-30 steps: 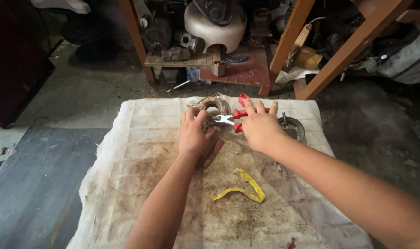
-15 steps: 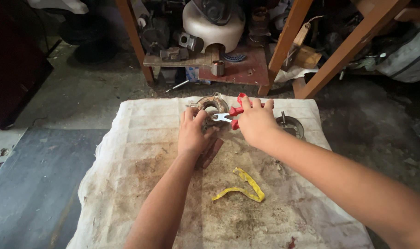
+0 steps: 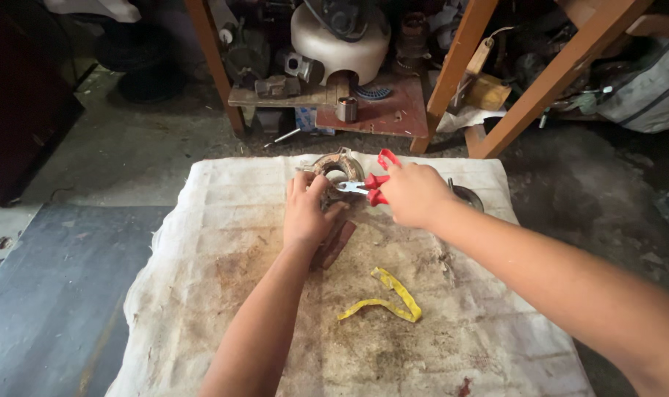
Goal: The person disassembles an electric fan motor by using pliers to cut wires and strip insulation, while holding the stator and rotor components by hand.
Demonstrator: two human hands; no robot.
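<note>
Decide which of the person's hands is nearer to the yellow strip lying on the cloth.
Left. The left hand rests on the rusty ring-shaped part, up and left of the yellow strip. The right hand, holding red-handled pliers, is slightly farther, above it.

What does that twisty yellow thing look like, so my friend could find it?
Look at the big stained white cloth spread on the floor. Near its middle, below both hands, lies the yellow strip, a flat, bent ribbon. It is the only bright yellow thing on the cloth, and nothing touches it.
</note>
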